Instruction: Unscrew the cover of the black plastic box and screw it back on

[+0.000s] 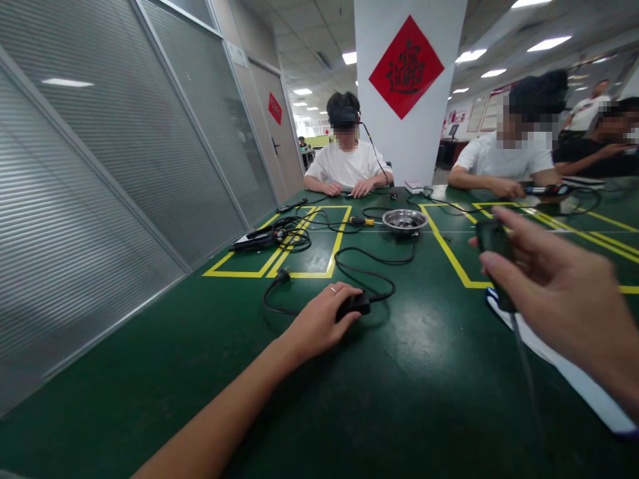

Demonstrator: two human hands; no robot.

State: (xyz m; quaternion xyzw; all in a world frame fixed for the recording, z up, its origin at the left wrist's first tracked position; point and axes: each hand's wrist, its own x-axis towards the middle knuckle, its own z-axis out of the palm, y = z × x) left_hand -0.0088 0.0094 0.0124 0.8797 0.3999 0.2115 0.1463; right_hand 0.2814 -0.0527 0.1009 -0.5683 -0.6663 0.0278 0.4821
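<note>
The right-hand grip (562, 279) was closed around the dark handle of a screwdriver (495, 256), raised over the counter with its thin, blurred shaft pointing down. A flat white strip with a blue edge (556, 349) lay below this hand. The left-hand grip (324, 313) was partly curled, thumb and fingers spanning a black, box-shaped power adapter (355, 304) on the dark green counter (399, 399). The adapter's black cable (369, 253) ran toward a round, shiny metal bowl (405, 231). A yellow-and-black screwdriver (362, 221) lay left of the bowl, near tangled black cables (302, 238). Yellow tape (309, 275) marked rectangles. Opposite sat a person in a white shirt (344, 166); behind stood a white pillar (367, 40) bearing a red diamond-shaped sign (389, 70).
</note>
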